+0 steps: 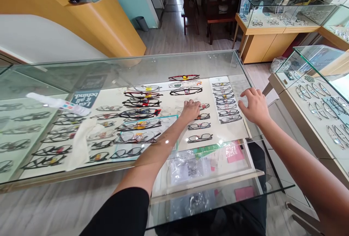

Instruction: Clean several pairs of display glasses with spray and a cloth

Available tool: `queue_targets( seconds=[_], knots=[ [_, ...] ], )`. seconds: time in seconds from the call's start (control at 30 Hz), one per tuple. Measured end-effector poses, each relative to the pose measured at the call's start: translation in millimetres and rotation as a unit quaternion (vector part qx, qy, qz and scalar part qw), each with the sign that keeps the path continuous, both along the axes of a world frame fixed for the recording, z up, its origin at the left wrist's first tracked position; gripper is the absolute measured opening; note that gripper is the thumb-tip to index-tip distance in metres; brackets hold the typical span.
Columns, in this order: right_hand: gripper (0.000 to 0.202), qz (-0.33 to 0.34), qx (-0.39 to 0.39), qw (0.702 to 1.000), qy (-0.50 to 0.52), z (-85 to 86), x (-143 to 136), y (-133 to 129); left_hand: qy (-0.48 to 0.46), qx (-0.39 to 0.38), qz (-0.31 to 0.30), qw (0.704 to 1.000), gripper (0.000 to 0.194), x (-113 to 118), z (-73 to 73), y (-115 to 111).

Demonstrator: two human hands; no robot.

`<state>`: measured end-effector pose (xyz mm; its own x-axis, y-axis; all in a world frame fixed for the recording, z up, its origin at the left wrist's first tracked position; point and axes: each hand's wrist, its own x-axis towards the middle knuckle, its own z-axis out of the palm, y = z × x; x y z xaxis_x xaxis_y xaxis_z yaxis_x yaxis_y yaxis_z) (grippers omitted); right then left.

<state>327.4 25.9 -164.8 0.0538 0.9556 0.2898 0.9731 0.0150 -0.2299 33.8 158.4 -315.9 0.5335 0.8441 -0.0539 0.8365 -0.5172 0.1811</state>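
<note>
my left hand (pixel 191 109) inside glass display case (pixel 152 60), fingers curled narrow on dark-rimmed plastic eyeglasses (pixel 204 106) in middle row of tray; firm hold? cannot tell. right hand (pixel 253 106) loosely open, flat on glass top. judge: lift frame slowly, keep clear of neighbouring pairs.

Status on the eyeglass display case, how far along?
Done: most dark plastic eyeglass frames lie in neat rows on the white tray.

In hand: the left hand reaches inside the glass display case to a dark frame mid-tray; whether its grip has closed, I cannot tell. The right hand rests open on the glass top.

Left: the white cloth and white spray bottle lie on the glass.
</note>
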Motion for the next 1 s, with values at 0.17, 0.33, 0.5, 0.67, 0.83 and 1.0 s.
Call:
queue_targets(
  seconds=[0.17,0.33,0.5,0.67,0.83,1.0],
  knots=[
    [0.022,0.0,0.005,1.0,0.005,-2.9,1,1,0.009,0.025,0.013,1.0,0.04,0,-8.3,10],
    [0.02,0.007,0.016,1.0,0.01,-5.0,1,3,0.011,0.029,0.009,0.999,0.04,1,-15.4,14],
    [0.02,0.002,0.013,1.0,0.006,-4.9,1,4,0.017,0.032,-0.001,0.999,0.038,0,-17.3,16],
    [0.019,0.008,0.022,1.0,0.007,-5.0,1,4,0.017,0.029,-0.001,0.999,0.04,-1,-16.7,19],
    [0.018,0.005,0.015,1.0,0.004,-3.9,1,4,0.01,0.025,0.012,1.0,0.04,0,-16.8,19],
    [0.018,0.005,0.017,1.0,0.003,-3.6,1,5,0.011,0.029,0.019,0.999,0.04,1,-15.7,17]
  ],
)
